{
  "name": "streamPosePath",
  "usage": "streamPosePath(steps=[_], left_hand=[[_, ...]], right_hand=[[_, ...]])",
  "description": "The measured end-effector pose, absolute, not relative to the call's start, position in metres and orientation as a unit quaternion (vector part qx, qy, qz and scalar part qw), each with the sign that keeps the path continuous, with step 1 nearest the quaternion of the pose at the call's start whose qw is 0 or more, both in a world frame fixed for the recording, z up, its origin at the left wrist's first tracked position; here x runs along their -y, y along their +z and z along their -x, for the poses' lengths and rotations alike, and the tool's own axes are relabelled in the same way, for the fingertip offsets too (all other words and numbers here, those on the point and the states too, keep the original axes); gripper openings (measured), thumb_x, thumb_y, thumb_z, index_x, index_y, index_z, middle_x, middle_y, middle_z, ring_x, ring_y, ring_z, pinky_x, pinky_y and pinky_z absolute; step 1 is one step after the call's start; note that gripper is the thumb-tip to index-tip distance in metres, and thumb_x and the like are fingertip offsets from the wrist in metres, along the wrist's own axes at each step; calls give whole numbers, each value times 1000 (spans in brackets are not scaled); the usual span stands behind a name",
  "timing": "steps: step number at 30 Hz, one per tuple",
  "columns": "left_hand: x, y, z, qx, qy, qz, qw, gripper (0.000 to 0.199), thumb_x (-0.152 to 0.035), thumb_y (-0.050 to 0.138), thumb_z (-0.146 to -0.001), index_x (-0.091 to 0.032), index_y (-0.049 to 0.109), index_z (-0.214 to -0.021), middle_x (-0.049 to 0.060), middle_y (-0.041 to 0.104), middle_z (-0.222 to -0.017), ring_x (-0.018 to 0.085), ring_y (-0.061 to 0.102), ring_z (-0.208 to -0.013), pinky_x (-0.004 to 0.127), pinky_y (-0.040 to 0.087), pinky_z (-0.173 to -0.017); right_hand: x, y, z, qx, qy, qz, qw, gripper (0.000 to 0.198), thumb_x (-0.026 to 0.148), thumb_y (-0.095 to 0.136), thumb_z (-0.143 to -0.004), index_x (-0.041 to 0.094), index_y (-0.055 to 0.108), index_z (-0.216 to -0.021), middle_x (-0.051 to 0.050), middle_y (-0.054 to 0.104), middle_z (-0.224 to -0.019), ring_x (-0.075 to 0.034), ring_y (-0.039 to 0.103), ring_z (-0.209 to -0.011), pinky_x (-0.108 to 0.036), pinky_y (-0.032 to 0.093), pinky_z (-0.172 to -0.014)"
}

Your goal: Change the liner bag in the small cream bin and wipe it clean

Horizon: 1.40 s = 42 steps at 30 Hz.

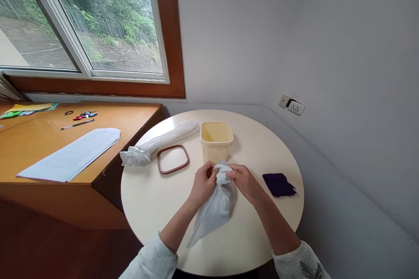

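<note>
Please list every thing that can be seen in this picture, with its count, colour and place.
plastic bag: 1, pale grey, front of the round table, top bunched in both hands
tub: 1, cream, open, behind the bag
lid frame: 1, brown, left of the tub
roll of bags: 1, whitish, table's left edge
cloth: 1, dark purple, right side
round table: 1, cream
desk: 1, orange wood, left
papers: 1 stack, white, on desk
pen: 1, dark, on desk
wall socket: 1, white
window: 1
left hand: grip on bag
right hand: grip on bag
</note>
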<state>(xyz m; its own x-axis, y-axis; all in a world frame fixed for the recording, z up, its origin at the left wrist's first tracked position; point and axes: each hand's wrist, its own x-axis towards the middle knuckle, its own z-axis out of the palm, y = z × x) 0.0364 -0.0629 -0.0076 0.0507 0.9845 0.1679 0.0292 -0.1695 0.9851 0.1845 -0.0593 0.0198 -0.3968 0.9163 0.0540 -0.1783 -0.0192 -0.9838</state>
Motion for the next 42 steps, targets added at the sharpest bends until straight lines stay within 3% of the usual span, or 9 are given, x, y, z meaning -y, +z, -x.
streamPosePath(steps=[7, 14, 19, 25, 29, 31, 34, 38, 42], left_hand=[[67, -6, -29, -423, 553, -502, 513, 26, -42, 55, -79, -17, 47, -78, -3, 52, -63, 8, 45, -55, 19, 31, -52], [75, 6, -25, -292, 505, -439, 684, 34, -44, 65, -72, -16, 47, -78, -3, 52, -64, 8, 46, -56, 20, 34, -55], [74, 8, -22, -360, 509, -470, 625, 31, -44, 62, -74, -17, 47, -77, -3, 52, -68, 8, 45, -59, 20, 34, -56], [75, 10, -21, -357, 486, -525, 600, 25, -41, 53, -80, -18, 46, -74, -2, 55, -64, 11, 49, -60, 22, 36, -59], [72, 9, -16, -405, 525, -494, 562, 22, -38, 57, -78, -18, 48, -75, -4, 53, -66, 9, 46, -59, 19, 33, -55], [71, 10, -13, -401, 536, -483, 565, 19, -35, 57, -79, -18, 48, -77, -5, 52, -65, 8, 45, -57, 18, 32, -54], [73, 14, -11, -374, 543, -471, 586, 13, -29, 57, -78, -19, 49, -80, -6, 49, -65, 7, 43, -56, 18, 32, -53], [77, 24, -9, -356, 550, -463, 597, 15, -30, 60, -76, -19, 52, -80, -4, 48, -68, 9, 47, -62, 19, 37, -57], [80, 34, -6, -327, 552, -457, 616, 21, -34, 65, -73, -19, 56, -84, -1, 56, -81, 11, 51, -69, 22, 41, -63]], right_hand=[[58, 11, -174, 536, 567, 396, 485, 16, 31, 57, -72, 17, 55, -64, 3, 49, -65, -12, 43, -66, -24, 35, -64], [53, -10, -168, 517, 550, 424, 501, 21, 33, 58, -71, 17, 51, -61, 4, 46, -57, -9, 39, -56, -22, 30, -52], [60, -3, -166, 488, 580, 401, 514, 19, 35, 58, -72, 18, 53, -67, 4, 50, -62, -10, 42, -58, -23, 33, -56], [71, 14, -168, 494, 696, 305, 423, 17, 35, 55, -75, 18, 58, -73, 1, 54, -63, -11, 44, -53, -25, 35, -53], [71, 16, -172, 553, 630, 320, 441, 25, 34, 63, -73, 22, 56, -94, -2, 59, -94, -16, 54, -83, -26, 42, -70], [72, 17, -177, 603, 593, 347, 406, 43, 33, 66, -71, 25, 50, -110, -5, 55, -111, -19, 51, -100, -29, 41, -80], [76, 20, -186, 667, 544, 391, 328, 59, 33, 67, -70, 26, 43, -123, -7, 51, -119, -21, 47, -109, -34, 39, -88], [82, 27, -192, 716, 484, 427, 266, 36, 32, 59, -76, 25, 55, -110, -5, 57, -108, -20, 53, -98, -33, 42, -80], [81, 31, -193, 729, 408, 463, 295, 13, 30, 53, -78, 20, 59, -83, -1, 60, -83, -16, 54, -77, -28, 42, -68]])
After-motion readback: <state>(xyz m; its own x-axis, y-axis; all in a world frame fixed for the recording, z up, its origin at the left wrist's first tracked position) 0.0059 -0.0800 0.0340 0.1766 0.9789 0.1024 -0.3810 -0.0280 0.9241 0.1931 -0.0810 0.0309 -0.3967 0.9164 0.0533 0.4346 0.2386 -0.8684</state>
